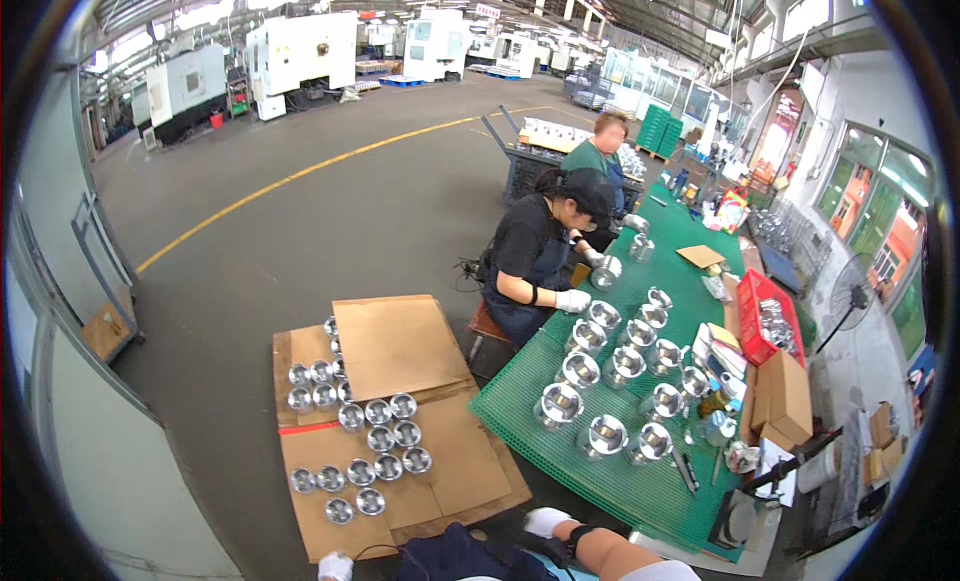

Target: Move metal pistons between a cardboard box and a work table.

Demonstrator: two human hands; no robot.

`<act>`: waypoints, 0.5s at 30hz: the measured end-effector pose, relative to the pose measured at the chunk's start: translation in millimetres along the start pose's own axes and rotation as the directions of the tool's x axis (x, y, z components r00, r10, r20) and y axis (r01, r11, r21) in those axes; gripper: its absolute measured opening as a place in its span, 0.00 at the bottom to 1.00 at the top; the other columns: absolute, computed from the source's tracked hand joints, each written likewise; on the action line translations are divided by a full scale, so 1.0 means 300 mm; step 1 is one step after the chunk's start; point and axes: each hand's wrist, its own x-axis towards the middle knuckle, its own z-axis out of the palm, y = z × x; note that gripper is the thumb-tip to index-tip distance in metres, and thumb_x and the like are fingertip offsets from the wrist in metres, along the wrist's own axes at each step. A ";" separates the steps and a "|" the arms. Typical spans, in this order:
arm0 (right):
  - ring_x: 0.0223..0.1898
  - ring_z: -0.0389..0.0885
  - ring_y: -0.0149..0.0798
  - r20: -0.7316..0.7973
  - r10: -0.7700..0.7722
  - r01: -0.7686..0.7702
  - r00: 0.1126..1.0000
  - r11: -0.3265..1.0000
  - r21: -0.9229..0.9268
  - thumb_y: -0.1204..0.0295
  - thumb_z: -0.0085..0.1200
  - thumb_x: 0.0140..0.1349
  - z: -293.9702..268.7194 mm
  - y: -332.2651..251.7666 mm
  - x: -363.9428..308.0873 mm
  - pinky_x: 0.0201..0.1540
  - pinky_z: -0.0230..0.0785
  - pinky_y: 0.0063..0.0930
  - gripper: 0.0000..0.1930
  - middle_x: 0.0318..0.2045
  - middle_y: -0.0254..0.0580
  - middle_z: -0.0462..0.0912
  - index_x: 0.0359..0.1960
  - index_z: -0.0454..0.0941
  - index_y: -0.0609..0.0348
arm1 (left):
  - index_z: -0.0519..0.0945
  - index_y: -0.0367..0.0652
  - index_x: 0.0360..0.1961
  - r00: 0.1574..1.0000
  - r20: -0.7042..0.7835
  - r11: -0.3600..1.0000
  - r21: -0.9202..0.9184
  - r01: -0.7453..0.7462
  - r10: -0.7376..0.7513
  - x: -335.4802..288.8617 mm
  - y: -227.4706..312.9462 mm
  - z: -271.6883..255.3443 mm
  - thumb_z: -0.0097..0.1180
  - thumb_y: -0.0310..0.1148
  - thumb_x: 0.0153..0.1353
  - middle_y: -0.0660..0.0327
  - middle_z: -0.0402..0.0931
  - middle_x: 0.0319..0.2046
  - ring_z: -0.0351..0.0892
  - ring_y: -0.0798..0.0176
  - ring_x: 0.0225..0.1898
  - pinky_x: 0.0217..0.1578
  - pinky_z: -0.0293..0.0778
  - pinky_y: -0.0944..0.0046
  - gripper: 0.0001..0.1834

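My left hand point(335, 567), in a white glove, shows at the lower edge beside the cardboard on the floor. Its fingers are too small and cut off to read. My right hand point(546, 522), also white-gloved, is held near my body between the cardboard and the green table; no object shows in it, and its finger shape is unclear. Nearest to my left hand are silvery metal pistons point(370, 501) standing in loose rows on brown cardboard sheets point(455, 461). More pistons point(605, 436) stand upright in rows on the green-matted table point(560, 481) to my right.
A person in a black cap point(530, 246) sits at the table's left side, gloved hands at a piston. Another person in green point(600, 156) sits farther back. A red crate point(768, 321), cardboard box point(785, 401) and black pen-like tool point(685, 471) line the table's right side.
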 end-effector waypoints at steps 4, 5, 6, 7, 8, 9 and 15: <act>0.51 0.76 0.55 0.016 0.219 -0.219 0.976 0.976 -0.015 0.54 0.47 0.57 0.353 0.519 0.110 0.53 0.68 0.42 0.21 0.47 0.52 0.80 0.44 0.81 0.54 | 0.83 0.43 0.36 0.962 0.236 0.988 0.096 0.120 -0.140 -0.261 0.049 -0.083 0.47 0.40 0.58 0.51 0.80 0.40 0.75 0.48 0.47 0.50 0.69 0.55 0.16; 0.51 0.76 0.55 0.037 0.185 -0.184 0.982 0.983 -0.016 0.54 0.47 0.57 0.350 0.494 0.147 0.53 0.68 0.42 0.21 0.47 0.52 0.80 0.44 0.81 0.54 | 0.83 0.44 0.35 0.950 0.264 0.973 0.204 0.112 -0.165 -0.317 -0.007 -0.087 0.47 0.39 0.57 0.51 0.80 0.39 0.76 0.48 0.46 0.48 0.71 0.55 0.15; 0.51 0.76 0.55 0.035 0.272 -0.274 0.962 0.961 0.035 0.53 0.46 0.58 0.339 0.449 0.149 0.54 0.68 0.41 0.23 0.47 0.53 0.79 0.44 0.81 0.55 | 0.83 0.44 0.34 0.942 0.276 0.951 0.290 0.107 -0.190 -0.382 -0.058 -0.094 0.48 0.39 0.56 0.51 0.81 0.39 0.77 0.49 0.44 0.47 0.72 0.55 0.15; 0.52 0.75 0.55 0.043 0.360 -0.363 0.932 0.929 0.077 0.52 0.44 0.58 0.310 0.404 0.167 0.55 0.67 0.41 0.24 0.47 0.53 0.79 0.45 0.81 0.56 | 0.83 0.44 0.33 0.942 0.273 0.923 0.375 0.083 -0.196 -0.426 -0.107 -0.096 0.49 0.38 0.55 0.51 0.81 0.38 0.78 0.49 0.43 0.45 0.73 0.54 0.14; 0.53 0.74 0.55 0.092 0.362 -0.369 0.928 0.927 0.071 0.51 0.42 0.59 0.275 0.351 0.181 0.57 0.65 0.42 0.26 0.50 0.55 0.77 0.47 0.79 0.59 | 0.83 0.45 0.32 0.952 0.251 0.886 0.462 0.040 -0.174 -0.462 -0.161 -0.103 0.49 0.38 0.54 0.51 0.81 0.37 0.79 0.49 0.41 0.44 0.75 0.54 0.13; 0.51 0.76 0.55 -0.006 0.263 -0.262 0.965 0.963 0.057 0.52 0.40 0.61 0.157 0.218 0.106 0.55 0.66 0.43 0.26 0.45 0.57 0.79 0.40 0.82 0.61 | 0.83 0.45 0.32 0.973 0.202 0.845 0.535 -0.012 -0.114 -0.496 -0.160 -0.113 0.50 0.37 0.53 0.51 0.81 0.36 0.81 0.49 0.40 0.42 0.76 0.53 0.12; 0.29 0.81 0.44 0.029 0.184 -0.143 0.982 0.643 0.752 0.51 0.47 0.64 0.158 -0.116 0.344 0.30 0.72 0.34 0.23 0.28 0.45 0.80 0.37 0.76 0.63 | 0.80 0.40 0.39 0.896 -0.033 0.897 0.011 0.443 -0.442 -0.514 -0.107 -0.240 0.44 0.43 0.60 0.48 0.79 0.42 0.77 0.45 0.45 0.48 0.72 0.51 0.19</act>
